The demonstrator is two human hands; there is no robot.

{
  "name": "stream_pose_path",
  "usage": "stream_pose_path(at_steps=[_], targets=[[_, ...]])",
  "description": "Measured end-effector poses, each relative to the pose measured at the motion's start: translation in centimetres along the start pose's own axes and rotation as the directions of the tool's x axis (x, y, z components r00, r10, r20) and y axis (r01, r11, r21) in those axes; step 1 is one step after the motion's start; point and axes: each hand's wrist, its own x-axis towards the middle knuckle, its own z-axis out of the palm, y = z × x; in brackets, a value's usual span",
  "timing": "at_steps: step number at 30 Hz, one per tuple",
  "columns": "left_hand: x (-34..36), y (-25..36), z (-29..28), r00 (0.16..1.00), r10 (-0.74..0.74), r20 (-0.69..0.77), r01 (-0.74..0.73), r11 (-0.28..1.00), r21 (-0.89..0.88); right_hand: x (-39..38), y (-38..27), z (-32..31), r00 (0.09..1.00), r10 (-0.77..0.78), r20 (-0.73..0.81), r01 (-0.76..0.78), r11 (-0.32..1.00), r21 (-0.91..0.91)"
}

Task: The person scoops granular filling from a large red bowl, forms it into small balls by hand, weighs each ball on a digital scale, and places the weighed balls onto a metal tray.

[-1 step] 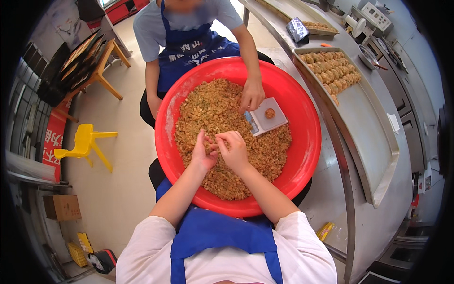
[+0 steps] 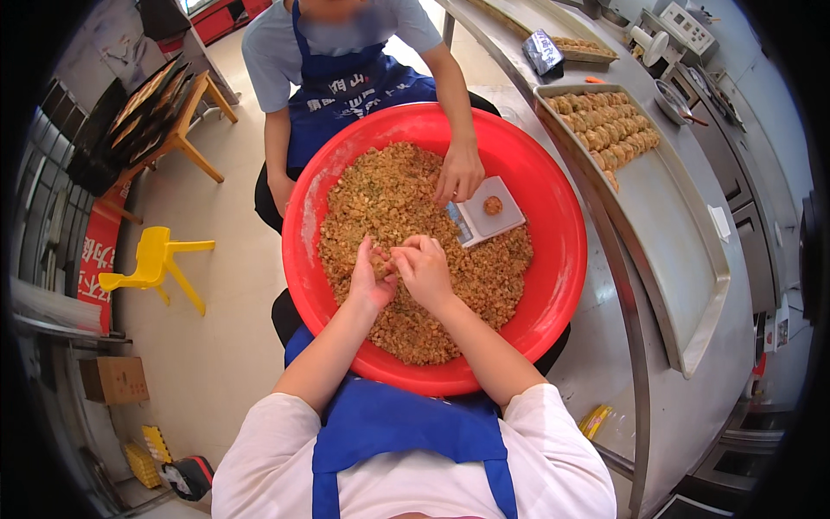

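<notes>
A wide red basin [image 2: 562, 259] rests between me and a person in a blue apron opposite. It holds a heap of brown crumbly filling [image 2: 389, 199]. My left hand [image 2: 368, 281] and my right hand [image 2: 425, 270] meet over the middle of the heap, fingers curled around a small lump of filling [image 2: 386, 256] pressed between them. A small white scale [image 2: 494, 223] lies in the basin just right of my hands, with a round ball of filling [image 2: 493, 205] on it. The other person's hand [image 2: 458, 173] rests on the mix beside the scale.
A long metal tray [image 2: 692, 285] on the steel counter to the right carries rows of formed pieces [image 2: 605, 125] at its far end. A yellow plastic stool [image 2: 156, 259], a wooden stand with dark trays [image 2: 164, 104] and a cardboard box [image 2: 112, 379] stand on the floor to the left.
</notes>
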Motion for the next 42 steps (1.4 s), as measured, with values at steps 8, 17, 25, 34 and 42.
stream_pose_path(at_steps=[8,17,25,34,42], targets=[[-2.7,-0.7,2.3,0.905,-0.297,0.304,0.255,0.952,0.17,0.3,1.1,0.0,0.99,-0.085,0.113,0.098,0.988,-0.116],[-2.2,-0.6,2.4,0.922,-0.279,0.269,0.258,0.96,0.109,0.8,1.0,0.0,0.991,-0.117,-0.067,0.112,0.991,-0.07],[-1.9,-2.1,2.4,0.908,-0.408,0.1,0.354,0.871,0.339,3.7,5.8,-3.0,0.916,0.384,0.114,-0.355,0.91,-0.215],[-1.2,-2.2,1.7,0.962,-0.232,0.142,0.115,0.821,0.56,3.1,16.2,-6.4,0.961,0.274,-0.03,-0.208,0.65,-0.731],[-4.1,-4.5,0.5,0.776,-0.26,0.575,-0.49,-0.823,0.288,0.3,5.3,-4.3,0.878,0.102,0.467,0.237,0.755,-0.611]])
